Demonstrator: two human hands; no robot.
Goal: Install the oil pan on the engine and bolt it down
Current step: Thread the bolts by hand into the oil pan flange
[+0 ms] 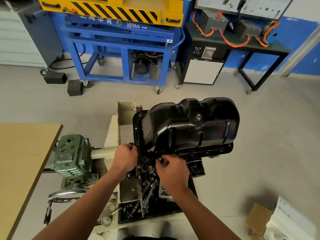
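A person starts a fastener at the near flange of the oil pan (187, 125), which sits sump-up on the engine (149, 179), itself clamped in a cream stand (124, 108) at mid-floor. The left hand (125, 158) has its grip closed over the pan's 8 o'clock corner and steadies it. The right hand (172, 172), at the pan's 6 o'clock edge, pinches what looks like a small brass-coloured bolt (159, 158) at a flange hole.

Done well, this step means keeping the pan square on the block, starting the bolt by finger so it threads straight, and leaving it loose until the others are in.

By count there are one pan, one engine, two hands and one bolt in sight. The flange holes run along the rim, too small to tally. A green gearbox (71, 155) stands at 9 o'clock beside a wooden bench (22, 153), and a cardboard box (259, 217) lies at 4 o'clock.
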